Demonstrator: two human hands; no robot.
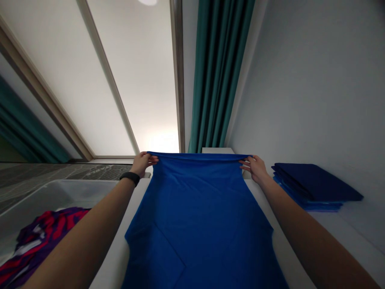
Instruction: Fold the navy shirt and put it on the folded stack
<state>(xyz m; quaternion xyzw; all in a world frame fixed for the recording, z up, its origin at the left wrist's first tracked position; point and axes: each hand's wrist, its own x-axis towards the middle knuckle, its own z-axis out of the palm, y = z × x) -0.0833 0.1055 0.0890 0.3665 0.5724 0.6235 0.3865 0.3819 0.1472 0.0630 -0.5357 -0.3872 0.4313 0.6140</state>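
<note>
A large blue cloth [198, 216] lies stretched over a white table [114, 257] in front of me. My left hand [142, 162], with a black band on the wrist, pinches the cloth's far left corner. My right hand [255, 167] pinches its far right corner. Both arms reach forward along the cloth's two sides, and the far edge is held taut between the hands, slightly raised.
A stack of folded dark blue cloths [313, 186] sits on the table at the right, by the wall. A clear plastic bin [45, 196] at the left holds a red and purple garment [39, 237]. Teal curtains [216, 76] hang ahead beside a window.
</note>
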